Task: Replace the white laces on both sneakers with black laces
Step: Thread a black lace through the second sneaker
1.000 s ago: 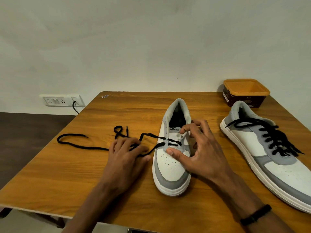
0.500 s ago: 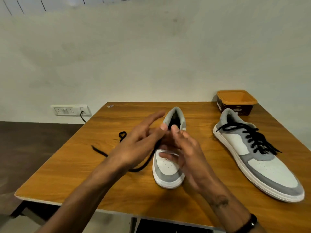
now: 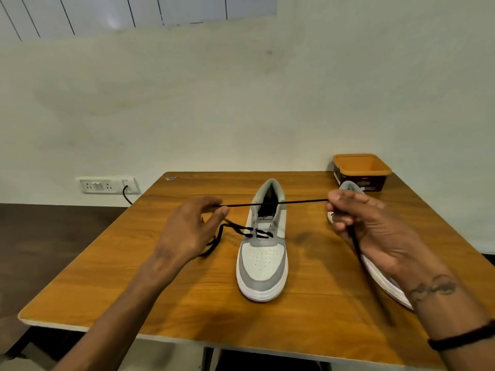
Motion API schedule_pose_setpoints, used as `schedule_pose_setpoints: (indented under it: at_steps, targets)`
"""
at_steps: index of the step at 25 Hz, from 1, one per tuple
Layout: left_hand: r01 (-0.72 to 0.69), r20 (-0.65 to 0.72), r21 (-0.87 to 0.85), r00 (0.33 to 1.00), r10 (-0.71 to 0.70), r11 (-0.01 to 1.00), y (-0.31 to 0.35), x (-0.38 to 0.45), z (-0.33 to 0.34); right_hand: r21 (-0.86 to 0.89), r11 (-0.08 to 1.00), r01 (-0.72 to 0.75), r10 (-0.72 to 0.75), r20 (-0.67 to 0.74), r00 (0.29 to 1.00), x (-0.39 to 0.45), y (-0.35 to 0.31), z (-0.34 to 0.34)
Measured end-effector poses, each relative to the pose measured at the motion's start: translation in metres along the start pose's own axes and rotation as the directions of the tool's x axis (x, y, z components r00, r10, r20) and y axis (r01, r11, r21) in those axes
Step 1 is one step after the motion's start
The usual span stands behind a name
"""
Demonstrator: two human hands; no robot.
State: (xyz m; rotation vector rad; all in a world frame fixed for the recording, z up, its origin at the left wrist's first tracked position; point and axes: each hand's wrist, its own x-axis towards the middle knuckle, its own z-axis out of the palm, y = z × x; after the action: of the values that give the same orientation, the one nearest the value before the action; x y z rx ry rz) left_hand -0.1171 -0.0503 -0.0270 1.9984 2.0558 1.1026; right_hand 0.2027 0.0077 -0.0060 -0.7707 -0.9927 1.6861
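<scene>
A wooden table [image 3: 171, 287] stands against a pale wall, seen from above by the person working at it. A grey and white sneaker [image 3: 263, 253] sits near the middle, toe toward the near edge, with bare wood on all sides of it. A black lace [image 3: 278, 202] is threaded through its lowest eyelets only. The left hand [image 3: 187, 231] is raised left of the sneaker, thumb and forefinger pinching the lace. The right hand [image 3: 372, 228] is raised to the right, fingers curled round the same lace. Between the hands the lace runs taut and level above the sneaker's opening. One slack length hangs from the right hand toward the near edge; another loops from the eyelets to the table by the left hand. A second sneaker [image 3: 380, 277] lies at the right, mostly hidden behind the right hand and wrist. An orange tub [image 3: 361, 170] sits in the far right corner. A wall socket [image 3: 107, 185] is beyond the table's left side.
</scene>
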Motion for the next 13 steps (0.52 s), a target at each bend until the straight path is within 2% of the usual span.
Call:
schedule_pose_setpoints:
  at_steps: [3, 5, 7, 8, 10, 11, 13]
  targets:
    - [0.068, -0.105, 0.110, 0.993, -0.056, 0.992, -0.008, -0.008, 0.000, -0.139, 0.990, 0.009, -0.014, -0.032, 0.999, -0.001, -0.003, -0.013]
    - [0.026, -0.187, 0.192, 0.982, 0.011, 0.981, 0.008, -0.015, 0.002, -0.251, 0.968, 0.012, -0.011, 0.006, 1.000, -0.001, 0.006, -0.009]
    - [-0.125, -0.128, 0.071, 0.983, 0.133, 0.990, 0.036, -0.019, 0.007, -0.388, 0.921, 0.025, 0.006, 0.079, 0.997, -0.001, 0.015, 0.006]
    - [-0.179, -0.030, -0.042, 0.984, 0.177, 0.983, 0.051, -0.020, 0.011, -0.438, 0.898, 0.043, 0.010, 0.118, 0.993, -0.001, 0.018, 0.014]
    - [-0.193, 0.146, -0.226, 0.962, 0.229, 0.955, 0.071, -0.019, 0.021, -0.488, 0.868, 0.093, -0.008, 0.175, 0.985, 0.000, 0.022, 0.027]
    - [-0.165, 0.160, -0.306, 0.962, 0.222, 0.937, 0.075, -0.019, 0.022, -0.502, 0.857, 0.119, -0.025, 0.190, 0.981, 0.000, 0.022, 0.031]
    - [-0.103, 0.099, -0.392, 0.983, 0.153, 0.914, 0.067, -0.017, 0.018, -0.536, 0.831, 0.152, -0.059, 0.186, 0.981, 0.001, 0.019, 0.032]
